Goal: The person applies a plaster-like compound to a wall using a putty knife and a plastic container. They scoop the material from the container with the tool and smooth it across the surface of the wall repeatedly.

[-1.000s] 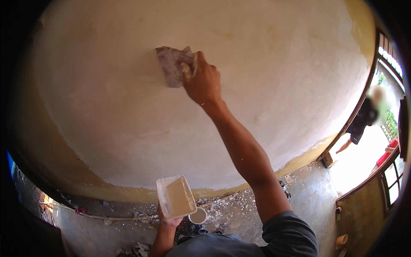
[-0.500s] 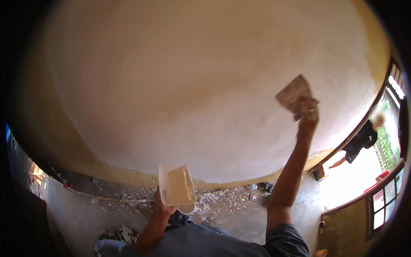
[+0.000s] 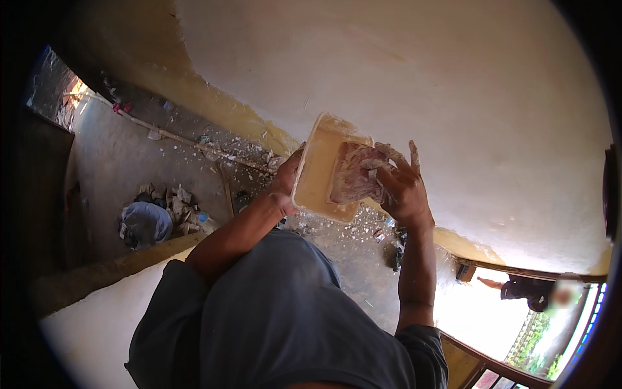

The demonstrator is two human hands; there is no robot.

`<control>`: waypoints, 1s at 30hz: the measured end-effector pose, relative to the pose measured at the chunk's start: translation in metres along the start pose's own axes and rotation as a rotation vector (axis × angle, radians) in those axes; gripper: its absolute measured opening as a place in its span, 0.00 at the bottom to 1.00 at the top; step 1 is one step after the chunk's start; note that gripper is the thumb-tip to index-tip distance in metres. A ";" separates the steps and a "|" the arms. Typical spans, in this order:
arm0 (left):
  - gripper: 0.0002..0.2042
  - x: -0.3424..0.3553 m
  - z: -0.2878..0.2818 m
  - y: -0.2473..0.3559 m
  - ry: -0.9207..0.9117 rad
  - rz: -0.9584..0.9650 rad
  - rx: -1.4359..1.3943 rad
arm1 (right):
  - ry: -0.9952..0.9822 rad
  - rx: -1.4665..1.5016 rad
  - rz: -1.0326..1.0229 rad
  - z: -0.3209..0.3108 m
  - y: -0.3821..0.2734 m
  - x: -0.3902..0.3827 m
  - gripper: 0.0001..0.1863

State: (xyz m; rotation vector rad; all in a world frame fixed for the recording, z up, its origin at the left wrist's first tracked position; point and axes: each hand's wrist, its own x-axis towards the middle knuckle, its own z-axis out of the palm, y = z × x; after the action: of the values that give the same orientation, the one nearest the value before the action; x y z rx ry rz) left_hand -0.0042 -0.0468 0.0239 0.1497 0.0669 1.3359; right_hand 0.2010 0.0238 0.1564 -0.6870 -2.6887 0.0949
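Observation:
My left hand (image 3: pixel 288 175) grips a pale plastic tub (image 3: pixel 306 168) of cream-coloured paste by its left side, held out in front of my body. My right hand (image 3: pixel 403 191), with paste-smeared fingers, holds a wide, crusted scraper (image 3: pixel 350 170) whose blade lies in the tub, over its right part. Some of that hand's fingers are raised off the scraper. Behind the tub is the wall (image 3: pixel 440 97), coated pale white with a yellowish band along its lower edge.
A long pole (image 3: pixel 162 135) lies among white flakes along the wall's foot. A pile of rags or sacks (image 3: pixel 146 223) lies on the floor (image 3: pixel 107 162) at left. A person in dark clothing (image 3: pixel 521 292) is at the bright doorway on the right.
My right hand has left the wall, swept rightward, then come down and in so the scraper is in the tub. The view has tilted down, showing more floor and my body.

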 end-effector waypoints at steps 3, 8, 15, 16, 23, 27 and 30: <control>0.43 -0.009 0.000 0.000 -0.033 0.023 0.002 | 0.039 0.003 -0.055 0.011 -0.015 0.011 0.10; 0.39 -0.004 0.025 0.003 -0.218 0.241 0.212 | 0.007 -0.033 -0.155 0.021 -0.019 0.029 0.09; 0.39 -0.010 0.025 0.030 -0.042 0.091 0.150 | 0.033 0.012 -0.212 0.036 -0.027 0.053 0.09; 0.39 -0.008 0.023 0.034 -0.045 0.094 0.152 | 0.067 0.087 -0.231 0.031 -0.029 0.057 0.09; 0.26 0.007 0.027 0.067 -0.093 -0.003 -0.035 | 0.046 -0.097 -0.184 0.014 -0.022 0.072 0.07; 0.27 0.009 0.023 0.072 -0.036 0.000 0.081 | 0.108 -0.073 -0.196 0.026 -0.031 0.082 0.07; 0.28 0.014 0.016 0.068 0.033 0.005 0.146 | 0.158 -0.044 -0.204 0.034 -0.034 0.088 0.07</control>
State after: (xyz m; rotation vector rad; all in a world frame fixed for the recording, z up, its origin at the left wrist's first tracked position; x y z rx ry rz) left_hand -0.0641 -0.0195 0.0504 0.2509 0.1923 1.3384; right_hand 0.1020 0.0365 0.1586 -0.4101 -2.5973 -0.0688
